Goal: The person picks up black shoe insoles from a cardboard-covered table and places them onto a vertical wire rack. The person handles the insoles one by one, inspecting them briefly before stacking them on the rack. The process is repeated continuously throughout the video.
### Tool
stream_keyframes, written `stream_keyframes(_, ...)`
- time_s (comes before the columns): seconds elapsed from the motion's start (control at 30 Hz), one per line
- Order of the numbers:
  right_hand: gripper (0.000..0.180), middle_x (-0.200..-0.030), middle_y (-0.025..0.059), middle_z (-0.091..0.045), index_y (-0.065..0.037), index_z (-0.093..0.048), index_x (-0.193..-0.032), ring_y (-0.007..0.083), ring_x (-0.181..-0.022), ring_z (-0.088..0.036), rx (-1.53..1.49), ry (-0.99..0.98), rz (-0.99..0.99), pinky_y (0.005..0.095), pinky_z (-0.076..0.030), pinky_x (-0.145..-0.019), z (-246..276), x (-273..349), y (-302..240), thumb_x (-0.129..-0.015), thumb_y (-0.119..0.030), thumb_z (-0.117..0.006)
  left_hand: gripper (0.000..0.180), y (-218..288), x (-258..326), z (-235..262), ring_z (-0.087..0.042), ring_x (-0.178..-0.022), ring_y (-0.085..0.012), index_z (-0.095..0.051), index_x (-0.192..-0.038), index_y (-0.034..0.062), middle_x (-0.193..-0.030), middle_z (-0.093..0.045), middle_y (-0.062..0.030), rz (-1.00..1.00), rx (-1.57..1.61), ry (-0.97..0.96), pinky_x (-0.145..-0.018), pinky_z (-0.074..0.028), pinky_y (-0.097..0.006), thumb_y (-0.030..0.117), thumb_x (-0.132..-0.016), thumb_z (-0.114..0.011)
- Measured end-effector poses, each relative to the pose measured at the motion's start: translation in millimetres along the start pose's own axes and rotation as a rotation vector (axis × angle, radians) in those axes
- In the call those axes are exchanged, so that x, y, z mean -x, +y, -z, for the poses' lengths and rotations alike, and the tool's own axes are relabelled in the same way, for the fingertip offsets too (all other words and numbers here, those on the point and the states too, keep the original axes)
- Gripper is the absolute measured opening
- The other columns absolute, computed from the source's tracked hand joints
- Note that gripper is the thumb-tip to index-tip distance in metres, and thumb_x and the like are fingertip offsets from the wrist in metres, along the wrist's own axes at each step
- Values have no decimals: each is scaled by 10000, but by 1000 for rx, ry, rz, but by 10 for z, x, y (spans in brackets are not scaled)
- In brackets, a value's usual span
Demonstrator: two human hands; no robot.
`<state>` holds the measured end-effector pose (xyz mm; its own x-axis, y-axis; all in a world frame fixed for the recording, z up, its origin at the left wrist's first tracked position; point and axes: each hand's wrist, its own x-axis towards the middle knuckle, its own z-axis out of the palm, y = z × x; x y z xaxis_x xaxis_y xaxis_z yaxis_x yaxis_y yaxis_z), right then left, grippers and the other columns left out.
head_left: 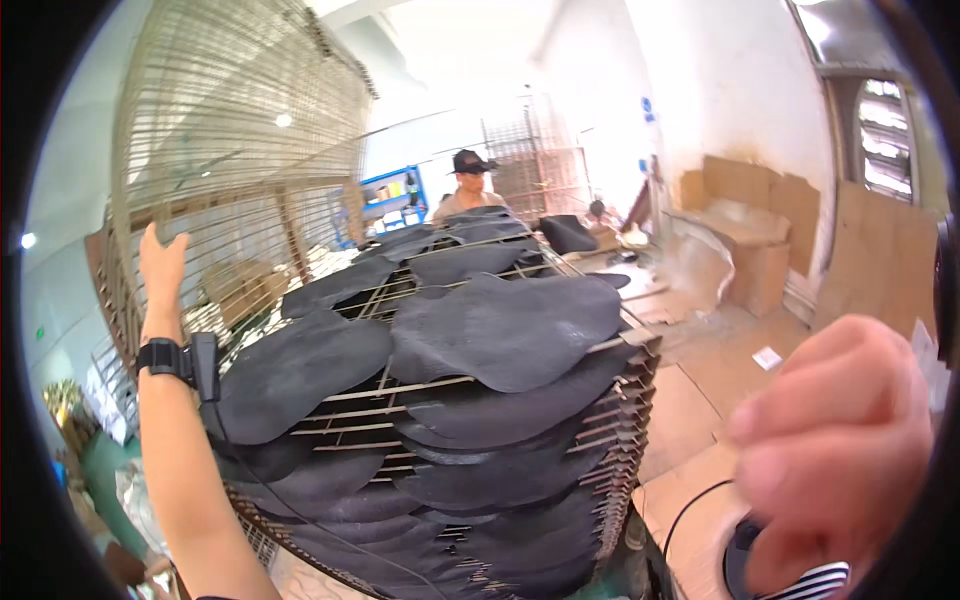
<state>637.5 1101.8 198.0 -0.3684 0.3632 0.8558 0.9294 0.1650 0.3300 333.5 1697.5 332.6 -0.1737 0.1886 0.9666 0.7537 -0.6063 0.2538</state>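
My left hand [163,262] is raised at the far left with thumb and finger spread, in front of a tilted-up wire rack [240,110]. Whether it touches the wires I cannot tell. My right hand [840,430] is close and blurred at the lower right, its fingers curled in, with nothing visible in them. Between my arms stands a stack of wire racks [625,430] with wooden-looking edges. Dark grey, rounded leather-like sheets [500,330] lie over its top and hang between its layers. One more sheet [300,375] lies nearest my left forearm.
Across the stack is a person in a black cap [470,175]. Behind them are a blue shelf [395,195] and more wire racks [530,165]. Cardboard boxes [755,255] stand by the right wall, with cardboard sheets [690,400] on the floor. A thin cable [260,475] runs from my left wrist.
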Motion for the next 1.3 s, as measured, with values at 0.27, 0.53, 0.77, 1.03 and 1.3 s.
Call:
stream_keyframes(0.27, 162, -787, 59, -589, 1, -589, -968, 158, -631, -526, 108, -109, -113, 283, -427, -582, -194, 273, -306, -816, -31, -544, 735, -243, -54, -410, -415, -1287, -371, -412, -1362, -38, -1386, -439, -238, 70, 88, 31, -1052, -339, -428, 304, -762, -664)
stream_keyframes(0.53, 148, -771, 57, -581, -3, -587, -950, 162, -634, -527, 114, -129, -186, 285, -424, -584, -427, 299, -303, -810, -31, -551, 705, -203, -370, -673, -447, -1249, -379, -431, -1352, -18, -1352, -479, -229, 3, 4, 84, -1053, -338, -411, 319, -779, -666)
stream_keyframes(0.77, 136, -757, 55, -575, -5, -585, -934, 164, -636, -528, 62, -150, -172, 286, -422, -587, -651, 311, -238, -804, -32, -558, 893, 163, -271, -667, -415, -1295, -373, -387, -1388, -23, -1378, -449, -251, 116, -230, -44, -1087, -299, -441, 438, -677, -668)
stream_keyframes(1.03, 122, -741, 53, -567, -8, -583, -916, 168, -639, -528, -53, -132, -137, 288, -420, -589, -961, 173, -130, -798, -33, -565, 910, 528, -224, -467, -462, -1252, -370, -480, -1323, -26, -1322, -507, -254, 121, -178, -26, -1068, -331, -434, 496, -607, -690)
stream_keyframes(1.3, 109, -725, 52, -559, -11, -580, -898, 171, -642, -529, -99, -92, -122, 290, -417, -592, -974, 270, -195, -791, -34, -572, 850, 1071, 677, 3, -372, -1326, -341, -410, -1365, -53, -1422, -381, -251, 25, 343, -264, -1096, -297, -378, 332, -674, -719)
